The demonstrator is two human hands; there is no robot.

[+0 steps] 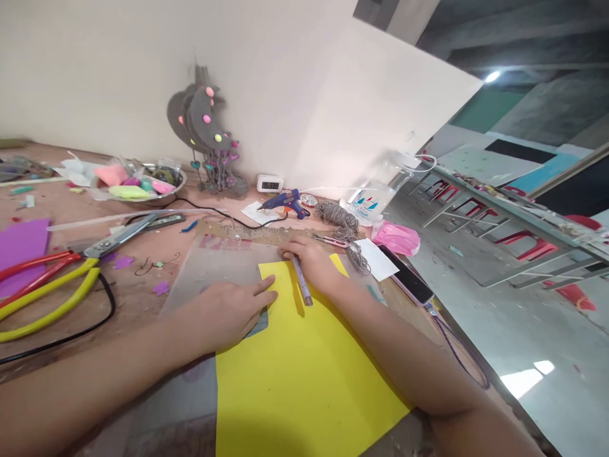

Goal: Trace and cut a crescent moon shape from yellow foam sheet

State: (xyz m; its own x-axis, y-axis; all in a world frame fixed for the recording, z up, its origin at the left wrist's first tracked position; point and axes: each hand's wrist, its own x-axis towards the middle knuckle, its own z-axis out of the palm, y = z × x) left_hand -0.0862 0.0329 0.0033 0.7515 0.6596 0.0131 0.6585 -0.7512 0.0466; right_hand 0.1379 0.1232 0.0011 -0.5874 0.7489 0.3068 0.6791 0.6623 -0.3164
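A bright yellow sheet (304, 374) lies in front of me, with a notch in its left edge where a small grey-blue patch (258, 325) shows. My left hand (233, 311) rests on the sheet's left edge, its fingers stretched out and holding nothing. Near the far edge, my right hand (309, 259) has its fingers closed around a slim purple pen (301, 284). The pen's back end points towards me, and its far end is hidden by the fingers. Under the sheet lies a translucent plastic mat (209, 266).
Scissors with red and yellow handles (95, 254) and a purple sheet (21, 251) lie left. Behind stand a metal bowl (176, 184), a glue gun (285, 203), a small clock (269, 184) and grey yarn (337, 219). On the right are a phone (406, 276) and a jug (375, 190).
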